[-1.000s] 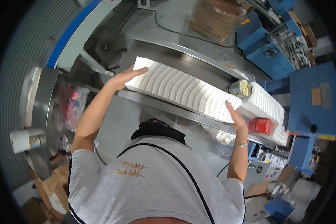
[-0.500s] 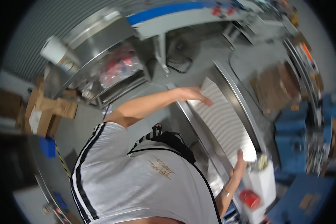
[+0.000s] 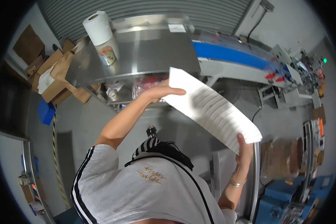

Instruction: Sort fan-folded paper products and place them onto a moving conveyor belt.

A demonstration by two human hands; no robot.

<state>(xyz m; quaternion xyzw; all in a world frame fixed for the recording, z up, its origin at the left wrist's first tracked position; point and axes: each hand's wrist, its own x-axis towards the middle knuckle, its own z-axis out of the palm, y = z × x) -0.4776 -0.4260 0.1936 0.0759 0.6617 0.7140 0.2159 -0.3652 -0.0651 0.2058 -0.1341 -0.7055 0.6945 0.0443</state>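
A long row of thin white sheets (image 3: 212,110), pressed together with ribbed edges showing, is held between my two hands in mid-air. My left hand (image 3: 163,91) grips its far left end, with the thumb lying on top and the fingers hidden below. At the near right end my right hand (image 3: 244,146) holds it, thumb up against the top and the other fingers mostly out of sight. The row slants down from far left to near right. What exactly the sheets are, I cannot tell. Its left end overlaps the front edge of a steel table (image 3: 153,56) in the picture.
On the steel table stand a large white roll (image 3: 98,30) and a can-like container (image 3: 107,56). A blue conveyor belt (image 3: 231,54) adjoins it to the right. Open cardboard boxes (image 3: 54,80) lie at left. A metal rail (image 3: 255,179) runs beside my right arm.
My view has turned left toward the steel table. Both hands have carried the white row from over the metal channel at right to in front of the table, keeping hold of it.
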